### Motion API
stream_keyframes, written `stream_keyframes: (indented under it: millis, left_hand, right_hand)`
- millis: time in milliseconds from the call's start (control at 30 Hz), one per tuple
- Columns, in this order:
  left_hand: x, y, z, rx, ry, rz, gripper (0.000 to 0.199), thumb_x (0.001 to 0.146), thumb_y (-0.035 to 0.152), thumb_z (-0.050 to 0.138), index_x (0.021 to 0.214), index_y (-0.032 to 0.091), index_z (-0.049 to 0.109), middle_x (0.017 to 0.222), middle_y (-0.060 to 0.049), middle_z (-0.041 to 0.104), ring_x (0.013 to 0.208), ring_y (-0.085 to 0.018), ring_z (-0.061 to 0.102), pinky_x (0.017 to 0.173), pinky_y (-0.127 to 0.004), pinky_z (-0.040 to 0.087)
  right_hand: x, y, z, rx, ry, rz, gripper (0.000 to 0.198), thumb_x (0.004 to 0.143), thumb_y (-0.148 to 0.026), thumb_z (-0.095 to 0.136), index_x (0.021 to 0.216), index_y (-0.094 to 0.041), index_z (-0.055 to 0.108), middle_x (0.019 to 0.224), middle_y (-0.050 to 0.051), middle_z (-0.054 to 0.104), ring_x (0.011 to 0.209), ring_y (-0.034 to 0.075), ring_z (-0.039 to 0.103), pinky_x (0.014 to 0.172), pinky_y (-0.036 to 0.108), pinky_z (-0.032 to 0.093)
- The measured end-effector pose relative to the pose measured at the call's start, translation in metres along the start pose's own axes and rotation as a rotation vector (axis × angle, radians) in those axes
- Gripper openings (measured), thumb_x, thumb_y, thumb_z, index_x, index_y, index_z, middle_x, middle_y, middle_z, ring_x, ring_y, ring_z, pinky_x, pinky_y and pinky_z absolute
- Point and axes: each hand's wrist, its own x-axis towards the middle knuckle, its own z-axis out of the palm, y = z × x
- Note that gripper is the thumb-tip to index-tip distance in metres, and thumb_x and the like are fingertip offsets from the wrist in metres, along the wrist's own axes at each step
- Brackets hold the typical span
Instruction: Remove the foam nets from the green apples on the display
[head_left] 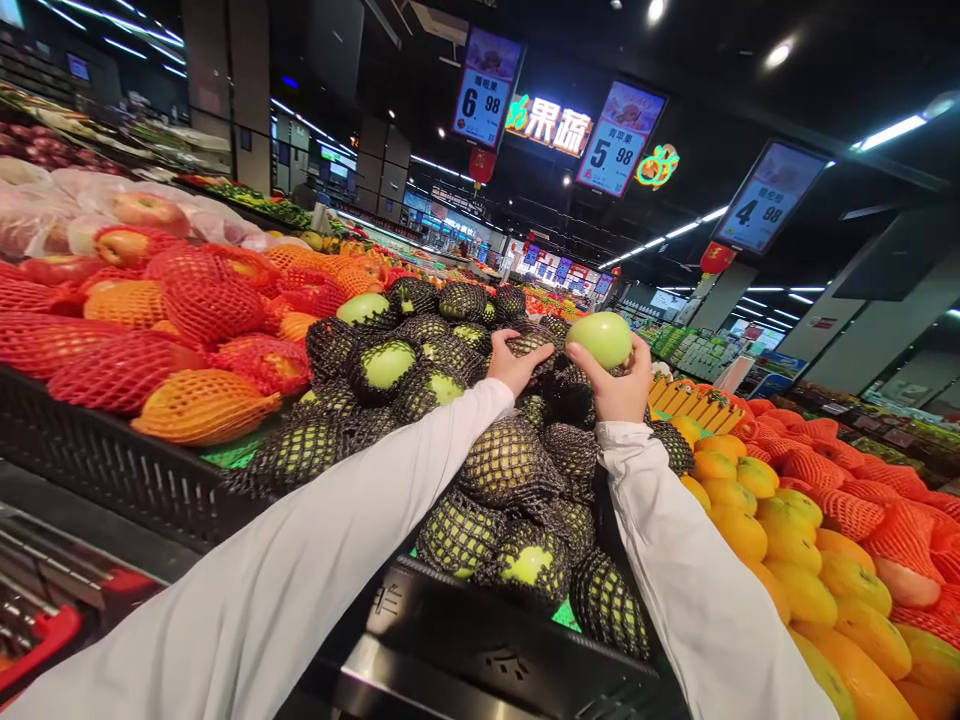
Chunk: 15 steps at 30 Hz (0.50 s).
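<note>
A bare pale green apple [602, 338] is held in my right hand [624, 385], thumb on the near side and fingers curled behind it. Just to the left, my left hand [517, 365] curves around a green apple in a black foam net [531, 343], thumb stretched across its front; the other fingers are partly hidden. Both hands are over a heap of green apples in black nets [504, 460], some showing bare skin through the net openings. The heap fills a black crate [517, 625] with a green liner.
Red and orange netted fruit [214, 295] is piled on the left. Yellow-orange fruit [799, 555] and red-netted fruit [847, 480] lie on the right. Price signs [621, 138] hang overhead. Part of a shopping cart with a red handle [52, 635] shows at lower left.
</note>
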Motion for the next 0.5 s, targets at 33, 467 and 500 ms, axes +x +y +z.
stream_keyframes:
  millis: [33, 467, 500]
  left_hand:
    - [0.001, 0.000, -0.002, 0.141, 0.091, 0.078, 0.061, 0.074, 0.034, 0.076, 0.120, 0.025, 0.037, 0.122, -0.008, 0.058, 0.107, -0.022, 0.061, 0.092, -0.038, 0.052]
    - [-0.005, 0.011, -0.016, 1.497, -0.130, -0.026, 0.081, 0.064, 0.030, 0.077, 0.134, 0.007, 0.044, 0.131, -0.023, 0.055, 0.126, -0.040, 0.043, 0.104, -0.044, 0.037]
    - [-0.004, 0.011, -0.016, 1.547, -0.180, -0.063, 0.077, 0.064, 0.032, 0.077, 0.130, 0.006, 0.048, 0.128, -0.024, 0.057, 0.126, -0.039, 0.043, 0.104, -0.043, 0.036]
  right_hand:
    - [0.002, 0.002, 0.000, 0.036, 0.053, 0.035, 0.080, 0.047, -0.054, 0.084, 0.111, -0.018, 0.051, 0.112, 0.009, 0.063, 0.098, 0.022, 0.064, 0.089, 0.038, 0.053]
    - [0.014, 0.018, -0.010, 0.051, 0.247, 0.584, 0.068, 0.049, -0.063, 0.081, 0.095, -0.017, 0.065, 0.098, 0.007, 0.068, 0.075, 0.020, 0.063, 0.049, 0.031, 0.049]
    - [0.013, 0.017, -0.010, 0.065, 0.250, 0.570, 0.067, 0.049, -0.061, 0.082, 0.095, -0.016, 0.065, 0.097, 0.006, 0.068, 0.073, 0.019, 0.063, 0.046, 0.029, 0.046]
